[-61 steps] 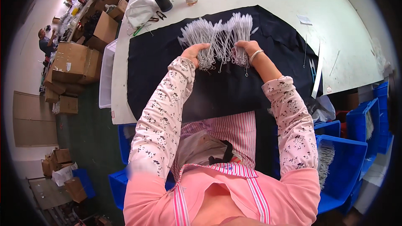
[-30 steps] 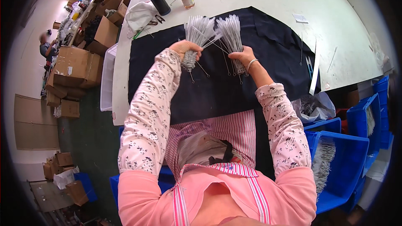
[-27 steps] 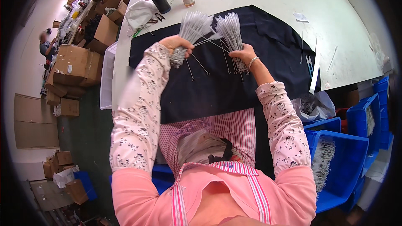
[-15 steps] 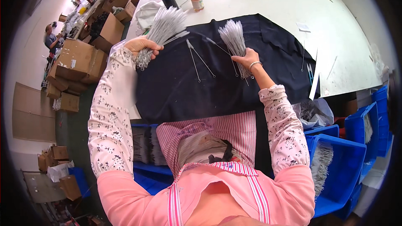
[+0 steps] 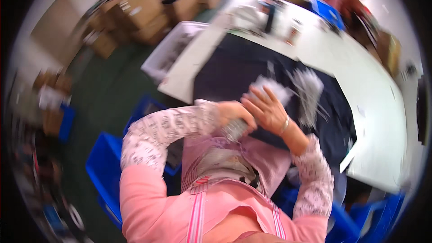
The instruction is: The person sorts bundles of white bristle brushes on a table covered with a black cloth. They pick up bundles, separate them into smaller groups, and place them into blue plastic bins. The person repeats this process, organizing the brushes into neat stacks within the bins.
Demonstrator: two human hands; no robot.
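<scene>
In my left hand (image 5: 235, 116), the fingers are wrapped round a bundle of thin wire straw brushes (image 5: 284, 93), drawn close above my lap. Their pale bristles point away from me, and the looped wire ends stick out below the fist. My right hand (image 5: 266, 111) lies against the bristle side of this bundle, fingers stretched and apart. A second bundle of straw brushes (image 5: 308, 96) lies loose on the dark cloth (image 5: 225, 69), to the right of my hands. Motion blurs the picture, so single brushes are hard to make out.
The dark cloth covers part of a white table (image 5: 382, 112). A dark bottle (image 5: 270, 18) and a glass jar (image 5: 294, 32) stand at its far side. A white tub (image 5: 155, 65) is beside the table, blue crates (image 5: 104, 162) at my left. Another person (image 5: 352, 6) is at the far right.
My view and body have turned left. The left hand has brought its bundle down towards me. My right hand has let go of the other bundle and come over to the left one.
</scene>
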